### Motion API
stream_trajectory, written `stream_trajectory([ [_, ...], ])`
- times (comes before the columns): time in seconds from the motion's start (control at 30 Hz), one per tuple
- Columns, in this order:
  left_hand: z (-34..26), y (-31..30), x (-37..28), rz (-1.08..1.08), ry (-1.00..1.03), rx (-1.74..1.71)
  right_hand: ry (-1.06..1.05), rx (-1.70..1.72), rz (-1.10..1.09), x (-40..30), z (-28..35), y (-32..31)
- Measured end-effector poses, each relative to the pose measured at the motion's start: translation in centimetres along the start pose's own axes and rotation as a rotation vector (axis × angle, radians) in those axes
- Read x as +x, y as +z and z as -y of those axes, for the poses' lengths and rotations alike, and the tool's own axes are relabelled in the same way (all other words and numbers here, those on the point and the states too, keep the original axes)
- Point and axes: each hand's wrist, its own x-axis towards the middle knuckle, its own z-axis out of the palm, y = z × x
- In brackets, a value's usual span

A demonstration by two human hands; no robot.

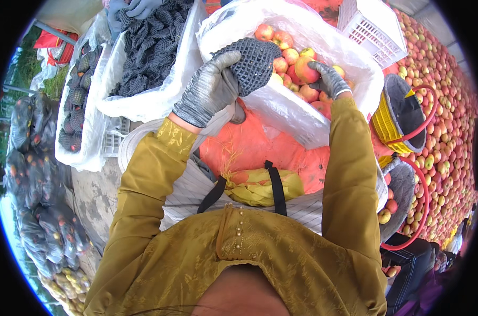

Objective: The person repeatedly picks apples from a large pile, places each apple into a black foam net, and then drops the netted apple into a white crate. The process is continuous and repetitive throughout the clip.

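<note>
My left hand (209, 91), in a grey coated glove, holds a dark foam net sleeve (256, 65) that is puffed wide. Whether anything sits inside the sleeve is hard to tell. Just right of it, my gloved right hand (332, 80) has its fingers around a red-yellow apple (305, 70). That apple is over other loose apples (309, 93) in a crate lined with clear plastic (294, 114). To the left, a second lined crate (144, 106) holds a heap of dark foam net sleeves (152, 51).
At far left, a lined crate (71, 160) holds netted apples (79, 94), near filled bags (37, 173). Two buckets with red handles, one yellow (389, 126) and one grey-lined (401, 193), stand right beside a large apple pile (448, 130). Another person's gloved hand (142, 8) is at the top.
</note>
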Motion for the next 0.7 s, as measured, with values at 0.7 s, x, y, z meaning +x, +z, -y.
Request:
stream_trajectory([
  [0.7,-0.3,2.2,-2.5,0.232,0.208,0.624,-0.946,-0.433,0.014,-16.1,9.6,16.1],
])
